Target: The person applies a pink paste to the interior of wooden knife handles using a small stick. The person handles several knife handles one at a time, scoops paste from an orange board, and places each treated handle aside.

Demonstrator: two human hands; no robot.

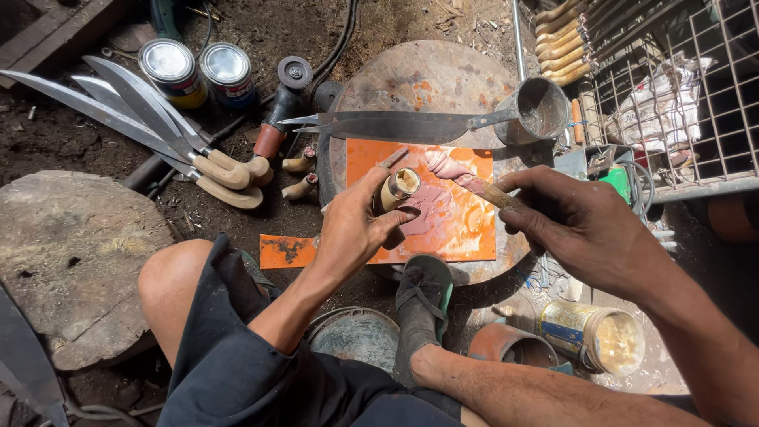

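Head view: left hand (357,229) grips a wooden handle (393,192), open end up for filling. Right hand (581,225) pinches a stick (494,192) with pink paste (447,166) over the orange board (466,229).

Sunlit dark dirt floor (261,32), a worn round wooden block (71,261) at left, wire cage (696,87) at right.

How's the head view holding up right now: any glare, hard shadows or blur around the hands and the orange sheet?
Head view: hard sunlight, sharp focus, no motion blur. The flat orange sheet glares brightly on its right half; the long steel blade across the round stone slab shines. The left hand, holding a short wooden handle, casts a dark shadow below. The right hand is half shaded. Edges bend slightly.
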